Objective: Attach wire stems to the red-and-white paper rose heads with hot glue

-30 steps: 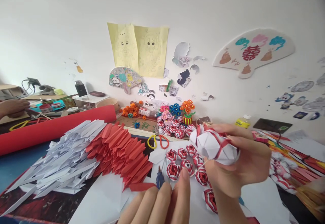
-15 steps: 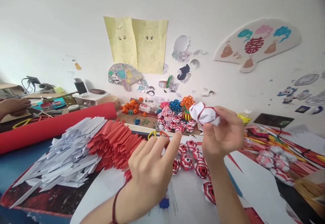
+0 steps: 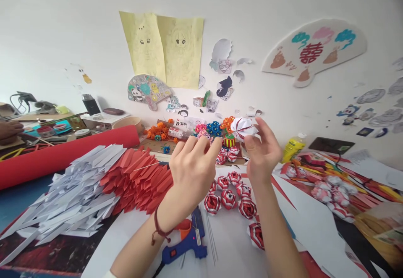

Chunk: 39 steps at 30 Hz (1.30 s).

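Observation:
My right hand (image 3: 264, 152) holds a white paper flower with red stripes (image 3: 242, 127), pinched between thumb and fingers. Beside it, at about the same height, my left hand (image 3: 195, 162) has its fingers curled with the back toward the camera. A thin wire (image 3: 146, 166) sticks out to the left of that hand, over the folded red paper pieces (image 3: 138, 181); its gripped part is hidden. Below my left wrist lies a blue glue gun (image 3: 185, 246), with several thin wires (image 3: 211, 238) beside it. Red and white paper flowers (image 3: 247, 207) lie on the white sheet between my forearms.
Folded white paper strips (image 3: 78, 190) and a red roll (image 3: 69, 156) are on the left. Another person's hand (image 3: 11, 130) shows at the left edge. A yellow bottle (image 3: 293, 148) stands behind colourful strips on the right.
My left hand has risen toward the flower, and a thin wire now shows beside it. The flower has turned in my right hand. More of the glue gun is visible; the view has shifted slightly.

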Available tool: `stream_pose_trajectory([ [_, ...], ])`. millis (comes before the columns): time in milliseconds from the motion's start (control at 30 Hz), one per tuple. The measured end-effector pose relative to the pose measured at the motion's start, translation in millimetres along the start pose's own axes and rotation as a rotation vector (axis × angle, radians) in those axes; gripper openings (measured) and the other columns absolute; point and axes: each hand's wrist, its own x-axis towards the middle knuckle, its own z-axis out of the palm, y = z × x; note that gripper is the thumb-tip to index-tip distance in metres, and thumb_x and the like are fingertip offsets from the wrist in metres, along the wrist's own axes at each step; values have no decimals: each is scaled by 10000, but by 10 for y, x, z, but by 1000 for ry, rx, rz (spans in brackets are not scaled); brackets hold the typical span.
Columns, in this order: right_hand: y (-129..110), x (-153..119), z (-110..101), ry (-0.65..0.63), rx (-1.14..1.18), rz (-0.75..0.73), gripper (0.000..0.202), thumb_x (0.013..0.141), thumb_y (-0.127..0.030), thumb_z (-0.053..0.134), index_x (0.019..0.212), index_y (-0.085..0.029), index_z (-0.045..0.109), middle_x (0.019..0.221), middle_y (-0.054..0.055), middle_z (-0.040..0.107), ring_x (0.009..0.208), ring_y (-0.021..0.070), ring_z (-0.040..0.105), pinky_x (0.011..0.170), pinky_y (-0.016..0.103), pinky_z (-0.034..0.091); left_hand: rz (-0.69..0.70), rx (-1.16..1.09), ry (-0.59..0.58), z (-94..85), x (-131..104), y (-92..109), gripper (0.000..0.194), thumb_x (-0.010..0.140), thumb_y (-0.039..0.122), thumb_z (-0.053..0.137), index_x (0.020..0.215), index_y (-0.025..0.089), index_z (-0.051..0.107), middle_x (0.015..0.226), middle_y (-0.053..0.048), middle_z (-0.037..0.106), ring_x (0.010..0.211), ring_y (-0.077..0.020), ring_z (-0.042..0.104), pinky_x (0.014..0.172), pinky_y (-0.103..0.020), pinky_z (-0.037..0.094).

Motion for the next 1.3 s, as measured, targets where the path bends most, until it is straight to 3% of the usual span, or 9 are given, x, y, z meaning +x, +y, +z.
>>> stream_pose_trajectory([
  [167, 75, 60, -46, -66, 139, 46, 368, 792, -360, 784, 1147, -275, 736, 1194, 64, 659, 1164, 270, 627, 991, 467, 538, 16, -44, 9, 44, 1, -32, 251, 863, 28, 600, 891, 233, 743, 668, 14, 658, 621, -166, 472, 597, -320, 278],
  [300, 102, 68, -25, -72, 247, 114, 427, 778, -433, 789, 1162, -265, 706, 1191, 67, 663, 1195, 279, 609, 1089, 542, 451, 23, -63, 24, 63, -16, -24, 247, 869, 37, 603, 924, 234, 743, 662, 14, 651, 629, -169, 471, 601, -323, 277],
  [533, 12, 38, 37, -104, 413, 221, 466, 714, -458, 840, 1117, -305, 663, 1163, 34, 669, 1103, 237, 646, 1025, 505, 517, 37, -67, 32, 57, -25, -19, 267, 871, 26, 594, 942, 238, 739, 677, 13, 658, 640, -168, 466, 606, -323, 275],
  [900, -32, 49, 1, -81, 359, 88, 478, 744, -414, 818, 1187, -305, 675, 1206, 34, 657, 1168, 269, 624, 1094, 559, 454, 38, -124, 35, 63, -12, -42, 146, 873, 103, 656, 906, 222, 735, 655, 14, 642, 625, -156, 479, 607, -325, 276],
  [1300, -101, 90, -53, -54, 299, -45, 455, 733, -324, 836, 1166, -284, 703, 1205, 31, 670, 1157, 226, 627, 1078, 462, 489, 13, -252, -41, 165, -75, -13, 230, 931, 67, 562, 973, 197, 746, 565, 34, 541, 549, -129, 421, 554, -297, 287],
])
